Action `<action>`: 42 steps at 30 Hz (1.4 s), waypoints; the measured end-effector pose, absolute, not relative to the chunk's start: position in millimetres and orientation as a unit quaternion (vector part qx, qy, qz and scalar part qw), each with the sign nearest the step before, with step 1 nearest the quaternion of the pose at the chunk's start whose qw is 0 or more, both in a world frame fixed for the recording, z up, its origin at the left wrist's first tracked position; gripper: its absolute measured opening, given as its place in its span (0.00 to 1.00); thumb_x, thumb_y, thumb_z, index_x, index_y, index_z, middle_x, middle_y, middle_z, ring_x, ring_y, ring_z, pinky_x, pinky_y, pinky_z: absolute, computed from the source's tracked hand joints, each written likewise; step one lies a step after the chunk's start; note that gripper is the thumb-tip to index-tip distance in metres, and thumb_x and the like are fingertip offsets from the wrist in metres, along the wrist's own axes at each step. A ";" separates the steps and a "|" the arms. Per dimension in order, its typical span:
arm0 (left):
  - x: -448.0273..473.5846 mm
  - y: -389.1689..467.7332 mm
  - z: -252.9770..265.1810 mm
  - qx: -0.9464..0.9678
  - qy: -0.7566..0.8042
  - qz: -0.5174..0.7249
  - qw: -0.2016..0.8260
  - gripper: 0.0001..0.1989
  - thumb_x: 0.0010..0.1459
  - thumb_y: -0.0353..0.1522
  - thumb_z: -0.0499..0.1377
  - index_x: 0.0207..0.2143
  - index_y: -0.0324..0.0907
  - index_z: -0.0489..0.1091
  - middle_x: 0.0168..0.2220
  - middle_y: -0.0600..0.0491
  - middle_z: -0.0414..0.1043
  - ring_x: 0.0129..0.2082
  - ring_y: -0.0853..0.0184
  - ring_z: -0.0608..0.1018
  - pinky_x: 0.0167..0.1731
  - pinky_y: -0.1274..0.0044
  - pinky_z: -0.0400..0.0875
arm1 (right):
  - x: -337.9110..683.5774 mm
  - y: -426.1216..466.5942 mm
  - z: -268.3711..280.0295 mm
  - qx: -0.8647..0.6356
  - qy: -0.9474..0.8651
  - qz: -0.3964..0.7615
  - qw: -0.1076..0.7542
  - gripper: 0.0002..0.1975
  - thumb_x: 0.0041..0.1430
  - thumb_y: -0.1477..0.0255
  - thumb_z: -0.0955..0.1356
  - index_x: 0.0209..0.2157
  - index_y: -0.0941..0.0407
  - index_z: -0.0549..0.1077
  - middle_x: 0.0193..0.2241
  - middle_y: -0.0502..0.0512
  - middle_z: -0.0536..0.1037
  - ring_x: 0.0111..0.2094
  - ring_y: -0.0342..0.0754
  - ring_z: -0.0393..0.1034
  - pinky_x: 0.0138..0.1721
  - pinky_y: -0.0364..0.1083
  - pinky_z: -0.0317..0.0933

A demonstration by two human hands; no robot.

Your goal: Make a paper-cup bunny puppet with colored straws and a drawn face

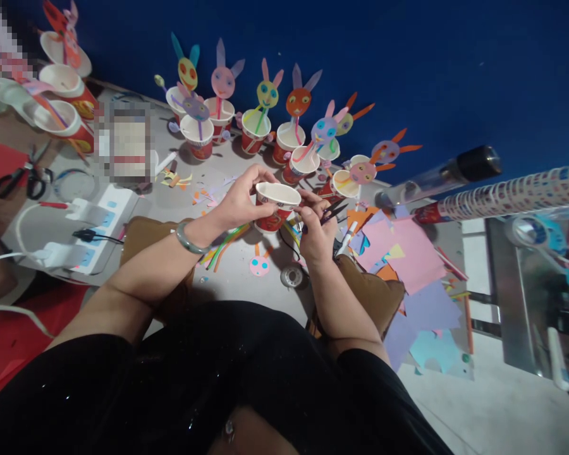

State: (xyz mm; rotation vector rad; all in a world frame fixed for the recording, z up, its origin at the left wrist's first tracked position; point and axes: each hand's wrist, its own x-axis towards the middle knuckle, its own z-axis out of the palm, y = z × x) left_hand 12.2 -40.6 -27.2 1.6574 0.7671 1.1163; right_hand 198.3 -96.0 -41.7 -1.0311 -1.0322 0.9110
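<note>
My left hand [251, 199] is closed around the side of a red paper cup [271, 221] with a white inside, its mouth tilted toward me. My right hand [317, 221] reaches the cup's right side with its fingertips. A pair of dark scissors [334, 213] sits in that same hand, blades pointing away to the right; their handles are mostly hidden by the fingers. Below the cup lie a pink paper rabbit face [259, 265] with blue eyes and a roll of tape [292, 276]. Coloured pipe cleaners or straws [225, 248] lie beside my left wrist.
Several finished rabbit cups [255, 138] line the table by the blue wall. At left are a power strip [105, 227] and black scissors [26, 177]. Stacked paper cups [512, 196] lie at right, near pink paper sheets [408, 249] and a marker [348, 237].
</note>
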 end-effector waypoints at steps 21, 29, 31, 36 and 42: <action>9.5 -39.4 -21.3 0.621 0.277 0.442 0.585 0.25 0.47 0.35 0.70 0.45 0.44 0.64 0.44 0.51 0.77 0.39 0.68 0.79 0.40 0.74 0.74 | 199.7 -98.5 -42.7 -0.450 -0.473 0.405 0.640 0.26 0.53 0.56 0.76 0.26 0.51 0.56 0.44 0.53 0.81 0.47 0.49 0.77 0.48 0.51 0.71; 9.2 -37.2 -23.4 0.621 0.275 0.457 0.574 0.25 0.46 0.35 0.70 0.45 0.44 0.64 0.44 0.52 0.75 0.41 0.68 0.79 0.41 0.74 0.73 | 198.1 -100.0 -40.4 -0.451 -0.483 0.394 0.638 0.26 0.53 0.57 0.77 0.26 0.51 0.56 0.43 0.53 0.82 0.46 0.49 0.78 0.46 0.51 0.71; 8.9 -36.4 -24.2 0.619 0.273 0.460 0.575 0.26 0.46 0.36 0.71 0.46 0.45 0.64 0.46 0.52 0.75 0.42 0.67 0.79 0.43 0.73 0.73 | 197.1 -100.3 -40.1 -0.449 -0.484 0.394 0.639 0.26 0.53 0.58 0.77 0.26 0.51 0.56 0.44 0.53 0.82 0.45 0.49 0.78 0.47 0.51 0.71; 9.2 -34.6 -27.3 0.611 0.272 0.458 0.586 0.27 0.45 0.36 0.71 0.46 0.45 0.63 0.47 0.51 0.74 0.42 0.67 0.78 0.44 0.72 0.73 | 196.4 -101.6 -37.8 -0.463 -0.466 0.388 0.647 0.26 0.53 0.57 0.76 0.26 0.51 0.56 0.42 0.52 0.82 0.43 0.49 0.78 0.47 0.52 0.73; 9.0 -33.5 -30.7 0.615 0.266 0.453 0.588 0.27 0.46 0.36 0.71 0.47 0.45 0.63 0.48 0.51 0.75 0.44 0.66 0.79 0.45 0.72 0.73 | 199.2 -99.9 -28.8 -0.494 -0.420 0.290 0.704 0.24 0.59 0.57 0.73 0.25 0.51 0.55 0.33 0.48 0.78 0.30 0.43 0.74 0.35 0.48 0.72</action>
